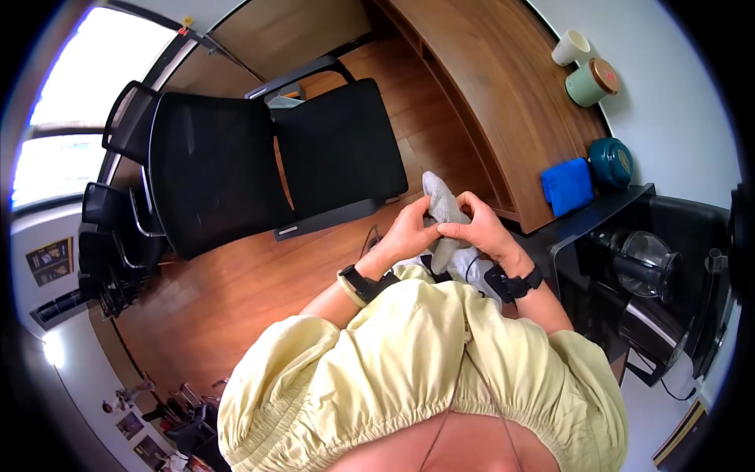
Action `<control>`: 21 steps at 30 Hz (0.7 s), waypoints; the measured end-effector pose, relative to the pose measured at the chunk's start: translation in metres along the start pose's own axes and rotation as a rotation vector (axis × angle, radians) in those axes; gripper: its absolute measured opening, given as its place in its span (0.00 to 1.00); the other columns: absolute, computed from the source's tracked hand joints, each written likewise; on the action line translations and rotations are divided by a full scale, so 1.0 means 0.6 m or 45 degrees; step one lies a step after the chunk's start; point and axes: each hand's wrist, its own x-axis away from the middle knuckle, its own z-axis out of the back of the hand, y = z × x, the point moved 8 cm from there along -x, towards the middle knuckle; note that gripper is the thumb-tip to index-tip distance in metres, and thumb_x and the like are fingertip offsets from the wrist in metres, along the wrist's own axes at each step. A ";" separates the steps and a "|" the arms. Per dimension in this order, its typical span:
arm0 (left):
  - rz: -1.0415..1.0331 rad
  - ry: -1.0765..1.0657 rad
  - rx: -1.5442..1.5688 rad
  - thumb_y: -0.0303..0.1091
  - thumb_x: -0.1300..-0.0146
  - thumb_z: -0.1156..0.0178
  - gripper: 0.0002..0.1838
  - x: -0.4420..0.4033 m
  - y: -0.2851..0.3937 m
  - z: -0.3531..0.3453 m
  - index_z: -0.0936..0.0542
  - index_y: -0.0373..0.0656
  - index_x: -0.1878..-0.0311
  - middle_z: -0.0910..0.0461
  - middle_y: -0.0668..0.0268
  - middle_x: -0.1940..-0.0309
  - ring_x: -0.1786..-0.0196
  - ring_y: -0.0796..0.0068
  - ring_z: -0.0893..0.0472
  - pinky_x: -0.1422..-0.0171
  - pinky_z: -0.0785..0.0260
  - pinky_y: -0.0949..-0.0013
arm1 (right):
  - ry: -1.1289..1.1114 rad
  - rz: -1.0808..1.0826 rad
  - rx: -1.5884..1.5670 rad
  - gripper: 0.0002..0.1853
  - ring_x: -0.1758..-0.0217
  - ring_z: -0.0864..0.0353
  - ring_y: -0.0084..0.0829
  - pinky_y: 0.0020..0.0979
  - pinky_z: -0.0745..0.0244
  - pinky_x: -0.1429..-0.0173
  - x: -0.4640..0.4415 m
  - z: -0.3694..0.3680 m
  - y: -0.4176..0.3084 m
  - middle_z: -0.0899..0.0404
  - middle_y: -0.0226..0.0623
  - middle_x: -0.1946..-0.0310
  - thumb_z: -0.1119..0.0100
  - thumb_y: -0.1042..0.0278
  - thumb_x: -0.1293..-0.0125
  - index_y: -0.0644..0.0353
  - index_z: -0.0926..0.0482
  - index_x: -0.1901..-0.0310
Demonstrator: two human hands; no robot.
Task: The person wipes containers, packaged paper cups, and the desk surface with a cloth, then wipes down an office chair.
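Note:
Both hands hold a grey sock (445, 206) in front of my body. My left hand (410, 229) pinches its left side, fingers bent round the fabric. From the right, my right hand (485, 230) grips the same sock, and the two thumbs meet near its middle. One end of the sock points up and away from me, while the other hangs below the thumbs. Dark bands with small devices circle both wrists. Below the hands is some white, crumpled material (469, 266), partly hidden.
A black office chair (338, 149) stands ahead on the wooden floor (228, 295). To the right, a wooden cabinet (503, 94) bears a cup (571, 48), a green canister (586, 86), a blue cloth pouch (568, 187) and a teal tin (611, 163). A glass carafe (646, 263) sits in a black tray nearby.

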 end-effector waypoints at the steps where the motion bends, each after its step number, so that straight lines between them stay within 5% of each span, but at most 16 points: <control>1: -0.009 -0.029 0.030 0.27 0.41 0.35 0.19 0.018 0.000 0.009 0.24 0.34 0.47 0.18 0.64 0.55 0.52 0.77 0.23 0.45 0.28 0.68 | -0.014 0.024 -0.040 0.25 0.58 0.28 0.20 0.25 0.28 0.53 0.002 -0.018 -0.001 0.24 0.33 0.59 0.25 0.60 0.45 0.61 0.28 0.53; 2: 0.089 -0.103 0.080 0.27 0.41 0.35 0.20 0.039 -0.010 0.019 0.24 0.34 0.46 0.19 0.64 0.55 0.51 0.76 0.22 0.45 0.28 0.68 | -0.015 -0.007 -0.081 0.26 0.55 0.26 0.22 0.26 0.27 0.50 -0.005 -0.039 0.019 0.24 0.36 0.56 0.28 0.67 0.45 0.62 0.31 0.48; 5: 0.154 -0.112 0.116 0.28 0.42 0.34 0.21 0.116 -0.022 0.098 0.24 0.35 0.45 0.19 0.62 0.53 0.51 0.73 0.21 0.46 0.27 0.68 | 0.065 -0.114 -0.028 0.31 0.51 0.22 0.28 0.30 0.26 0.46 -0.026 -0.109 0.058 0.21 0.42 0.54 0.30 0.65 0.49 0.64 0.31 0.44; 7: -0.124 0.157 -0.017 0.31 0.43 0.32 0.21 0.168 -0.027 0.186 0.22 0.35 0.47 0.18 0.58 0.53 0.52 0.66 0.19 0.46 0.26 0.66 | -0.004 -0.130 0.107 0.32 0.48 0.21 0.32 0.31 0.26 0.43 -0.042 -0.179 0.068 0.20 0.44 0.52 0.35 0.69 0.51 0.65 0.29 0.40; 10: -0.083 0.592 -0.311 0.25 0.42 0.35 0.18 0.277 0.005 0.381 0.21 0.38 0.47 0.19 0.62 0.52 0.50 0.73 0.20 0.45 0.25 0.68 | -0.121 -0.075 0.452 0.32 0.46 0.21 0.30 0.30 0.27 0.41 -0.059 -0.294 0.077 0.20 0.41 0.49 0.35 0.70 0.53 0.65 0.25 0.41; 13: -0.340 1.097 -0.353 0.21 0.38 0.38 0.14 0.393 0.018 0.580 0.19 0.39 0.48 0.19 0.63 0.53 0.54 0.74 0.19 0.46 0.26 0.74 | 0.077 -0.188 0.270 0.32 0.47 0.19 0.36 0.34 0.25 0.43 -0.092 -0.372 0.189 0.18 0.45 0.51 0.32 0.67 0.54 0.65 0.23 0.43; 16: -0.356 1.394 -0.507 0.31 0.36 0.35 0.16 0.464 -0.008 0.738 0.20 0.38 0.46 0.20 0.61 0.50 0.49 0.71 0.21 0.44 0.26 0.71 | 0.420 -0.171 0.475 0.29 0.48 0.19 0.38 0.35 0.24 0.45 -0.116 -0.429 0.224 0.18 0.46 0.53 0.32 0.68 0.52 0.65 0.23 0.44; 18: -0.230 1.463 -0.534 0.43 0.38 0.32 0.27 0.467 -0.050 0.824 0.24 0.34 0.42 0.22 0.56 0.48 0.45 0.68 0.22 0.45 0.27 0.70 | 0.369 -0.401 -0.044 0.25 0.51 0.18 0.40 0.37 0.22 0.47 -0.131 -0.471 0.223 0.18 0.46 0.56 0.33 0.70 0.49 0.66 0.23 0.47; 21: 0.021 1.288 -0.054 0.44 0.40 0.30 0.31 0.419 -0.145 0.887 0.26 0.30 0.42 0.21 0.53 0.52 0.51 0.66 0.20 0.48 0.25 0.70 | 0.151 -0.648 -0.717 0.18 0.55 0.16 0.41 0.41 0.20 0.48 -0.183 -0.512 0.279 0.19 0.46 0.57 0.41 0.75 0.43 0.69 0.24 0.49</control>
